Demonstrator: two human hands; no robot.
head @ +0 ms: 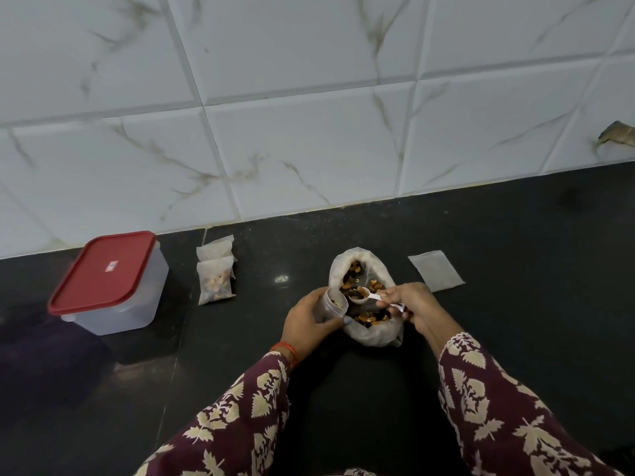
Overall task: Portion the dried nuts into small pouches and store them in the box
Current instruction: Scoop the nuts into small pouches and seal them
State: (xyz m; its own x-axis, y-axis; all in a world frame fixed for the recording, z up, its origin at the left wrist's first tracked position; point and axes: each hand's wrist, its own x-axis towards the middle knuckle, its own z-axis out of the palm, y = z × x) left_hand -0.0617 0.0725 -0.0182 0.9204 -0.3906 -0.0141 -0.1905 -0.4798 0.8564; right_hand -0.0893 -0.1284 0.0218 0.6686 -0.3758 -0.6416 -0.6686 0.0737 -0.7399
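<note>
A home kitchen: a polished black stone worktop [498,255] meets a wall of white marble-veined tiles [309,97], and a red-lidded clear plastic food box [110,286] stands at the left.

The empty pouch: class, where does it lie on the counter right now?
In the head view the empty pouch lies flat on the black counter, to the right of the open bag of nuts, just beyond the right hand.

Obj [618,134] cut off, right edge.
</note>
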